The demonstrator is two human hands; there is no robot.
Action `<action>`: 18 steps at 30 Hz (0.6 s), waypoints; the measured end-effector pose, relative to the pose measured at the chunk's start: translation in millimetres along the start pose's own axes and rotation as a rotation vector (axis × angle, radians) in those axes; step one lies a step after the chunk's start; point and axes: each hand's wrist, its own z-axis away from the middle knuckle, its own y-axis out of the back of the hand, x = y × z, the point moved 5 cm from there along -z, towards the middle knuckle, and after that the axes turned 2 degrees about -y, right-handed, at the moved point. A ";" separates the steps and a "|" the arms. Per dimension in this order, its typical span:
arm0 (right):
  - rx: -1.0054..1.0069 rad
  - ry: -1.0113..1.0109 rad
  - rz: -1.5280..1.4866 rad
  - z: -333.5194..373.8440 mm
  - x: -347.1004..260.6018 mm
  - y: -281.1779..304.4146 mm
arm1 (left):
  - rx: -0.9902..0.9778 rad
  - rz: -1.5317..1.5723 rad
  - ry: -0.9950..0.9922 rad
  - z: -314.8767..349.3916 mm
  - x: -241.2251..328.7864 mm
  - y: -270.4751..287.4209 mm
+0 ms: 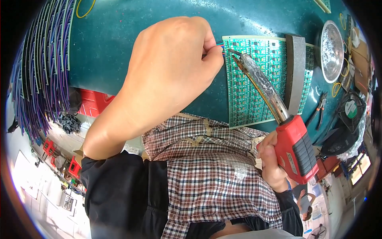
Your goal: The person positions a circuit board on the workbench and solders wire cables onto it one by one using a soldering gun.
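My left hand [171, 59] is closed in a pinch on thin coloured wires [220, 45], whose ends meet the upper left edge of a green circuit board panel [254, 95]. In my right hand [272, 165] is a red soldering gun [296, 147] with a black ribbed grip and a long metal barrel. Its dark tip slants up and left to the panel's left edge, close beside the wire ends. Whether the tip touches the board I cannot tell. A thin tube runs along the barrel. A dark grey bar [295, 75] lies across the panel's right part.
Boards with hanging purple and blue wires [43, 67] line the left side. At the right are a metal bowl [331, 51], cutting pliers [320, 109], a black fan [352, 109] and yellow rings. A red stool [93, 102] stands below the table's edge. Another person [305, 203] is far off, lower right.
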 end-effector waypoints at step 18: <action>-0.039 0.073 0.281 4.4 1.0 -3.4 | -0.009 0.038 -0.006 -1.2 -1.0 0.5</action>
